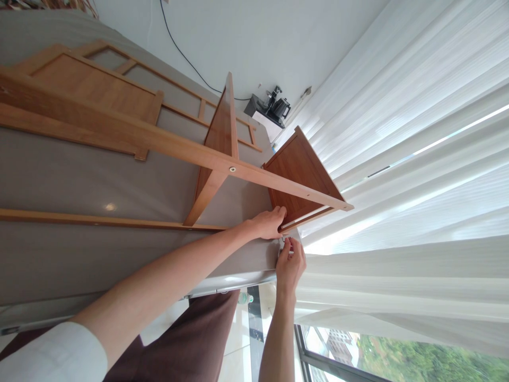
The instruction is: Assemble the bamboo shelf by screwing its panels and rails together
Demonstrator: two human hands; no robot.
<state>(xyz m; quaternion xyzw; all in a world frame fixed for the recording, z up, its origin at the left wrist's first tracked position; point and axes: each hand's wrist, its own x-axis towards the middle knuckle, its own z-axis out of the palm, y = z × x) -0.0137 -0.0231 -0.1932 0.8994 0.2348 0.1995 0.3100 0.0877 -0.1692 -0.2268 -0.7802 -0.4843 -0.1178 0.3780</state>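
A partly joined wooden shelf frame lies on its side on a grey-covered surface, with a middle panel and an end panel standing up between its rails. My left hand is closed around the near lower corner of the end panel, its fingertips hidden behind the wood. Just below that corner, my right hand pinches a thin, bent metal piece that looks like a hex key. Its tip is close to the rail's end; whether it sits in a bolt I cannot tell.
A loose wooden panel and a ladder-like wooden frame lie farther back on the grey surface. A black kettle stands on a small cabinet by the wall. White curtains hang at the right, above a window.
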